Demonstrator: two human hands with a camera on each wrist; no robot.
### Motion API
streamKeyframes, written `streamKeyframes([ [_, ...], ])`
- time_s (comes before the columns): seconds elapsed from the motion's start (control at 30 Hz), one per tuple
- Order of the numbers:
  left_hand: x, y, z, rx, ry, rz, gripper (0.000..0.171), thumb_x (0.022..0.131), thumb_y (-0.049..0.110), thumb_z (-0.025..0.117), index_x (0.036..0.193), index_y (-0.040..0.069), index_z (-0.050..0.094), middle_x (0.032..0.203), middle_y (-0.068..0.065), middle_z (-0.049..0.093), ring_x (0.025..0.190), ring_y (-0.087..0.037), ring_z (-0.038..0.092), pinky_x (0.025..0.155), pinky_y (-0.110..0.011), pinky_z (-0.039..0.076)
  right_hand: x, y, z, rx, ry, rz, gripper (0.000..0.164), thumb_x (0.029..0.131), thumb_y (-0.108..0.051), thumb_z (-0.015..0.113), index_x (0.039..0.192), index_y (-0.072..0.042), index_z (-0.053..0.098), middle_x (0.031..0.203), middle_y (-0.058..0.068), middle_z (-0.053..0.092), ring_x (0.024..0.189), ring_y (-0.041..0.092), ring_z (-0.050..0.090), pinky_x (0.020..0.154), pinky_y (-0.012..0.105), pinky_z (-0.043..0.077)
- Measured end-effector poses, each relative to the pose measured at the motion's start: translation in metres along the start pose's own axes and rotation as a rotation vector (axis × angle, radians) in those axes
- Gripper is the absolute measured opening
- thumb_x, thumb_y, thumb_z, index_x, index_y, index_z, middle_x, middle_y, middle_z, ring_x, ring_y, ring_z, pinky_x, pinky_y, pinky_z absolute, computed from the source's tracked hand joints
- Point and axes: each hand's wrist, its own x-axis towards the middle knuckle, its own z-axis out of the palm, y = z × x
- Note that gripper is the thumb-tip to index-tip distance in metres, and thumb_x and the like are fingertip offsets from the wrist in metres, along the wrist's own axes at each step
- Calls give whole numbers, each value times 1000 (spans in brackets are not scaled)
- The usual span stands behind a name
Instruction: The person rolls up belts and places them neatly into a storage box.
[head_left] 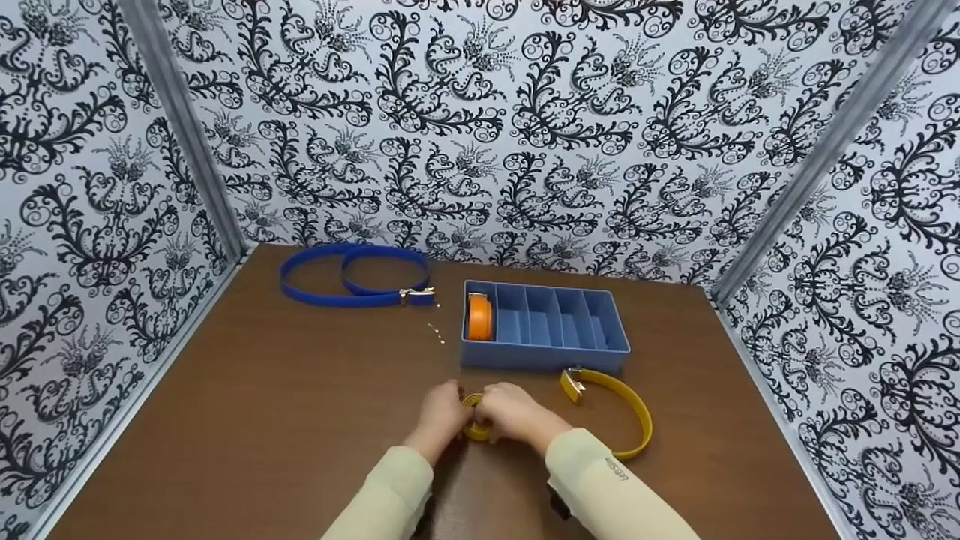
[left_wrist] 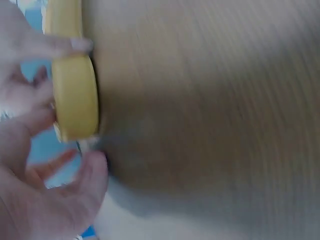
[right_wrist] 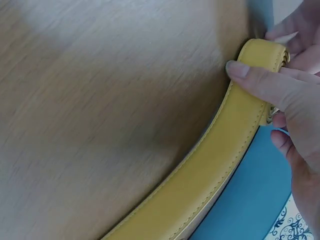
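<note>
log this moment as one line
yellow belt: partly coiled | left hand: touching coil | right hand: pinching coil | orange belt: in tray | blue belt: on table

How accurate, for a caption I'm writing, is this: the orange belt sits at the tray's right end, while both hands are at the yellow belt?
One slip: the orange belt sits at the left end of the tray, as the head view shows. The left hand and right hand are indeed at the yellow belt.
</note>
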Motion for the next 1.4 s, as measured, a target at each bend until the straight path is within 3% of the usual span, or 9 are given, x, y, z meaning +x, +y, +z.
streamKeyframes([
  [0.07,-1,5,0,74,27,-50,19,70,6,74,86,-1,68,80,-13,67,75,-32,63,66,-41,52,1,0,-1,14,3,9,25,55,-25,93,68,-22,72,62,-10,52,66,13,50,62,29,42],
  [0.13,-1,7,1,113,34,-56,14,72,4,73,85,1,70,81,-12,69,77,-32,65,67,-42,52,2,0,-1,25,15,7,25,56,-26,93,68,-21,72,61,-10,51,66,13,49,61,29,41],
  [0.37,-2,6,1,76,-16,-10,13,79,-2,69,92,2,72,89,-11,70,84,-31,66,73,-42,52,-3,0,1,79,44,-33,25,61,-31,92,66,-20,70,56,-15,46,64,11,39,62,26,35],
  [0.57,0,1,2,113,-93,46,21,84,-4,64,101,4,73,95,-11,71,91,-30,65,78,-41,52,-15,0,2,125,92,-111,18,69,-28,87,74,-19,72,70,-14,61,69,10,52,88,33,45],
  [0.73,2,-2,-2,141,-157,90,26,86,-5,60,103,7,75,99,-9,71,95,-29,64,81,-41,51,-26,1,2,10,61,-171,22,83,-34,76,103,-25,74,100,-13,68,86,14,53,76,31,44],
  [0.9,3,-5,-6,147,-181,191,24,87,-5,60,99,9,76,95,-6,71,90,-25,65,79,-38,51,-29,5,0,-149,73,-246,29,94,-21,65,122,-27,70,119,-11,66,88,14,52,72,27,41],
  [1.0,3,-7,-6,143,-183,262,24,87,-4,60,98,11,76,93,-3,71,86,-22,64,76,-35,52,-26,8,1,-215,137,-311,28,92,-14,66,117,-25,73,111,-11,68,85,13,53,69,26,39],
  [1.17,4,-10,-4,135,-191,342,23,88,-1,63,100,13,76,91,-2,71,79,-18,63,70,-30,51,-18,8,5,-273,267,-380,19,85,-10,73,95,-26,79,86,-11,68,80,12,54,68,28,37],
  [1.4,4,-19,1,132,-121,363,14,88,4,64,94,10,74,82,-5,63,73,-22,57,64,-32,46,-6,-4,8,-203,288,-279,23,80,-6,72,71,-27,75,70,-10,59,75,11,53,66,27,37],
])
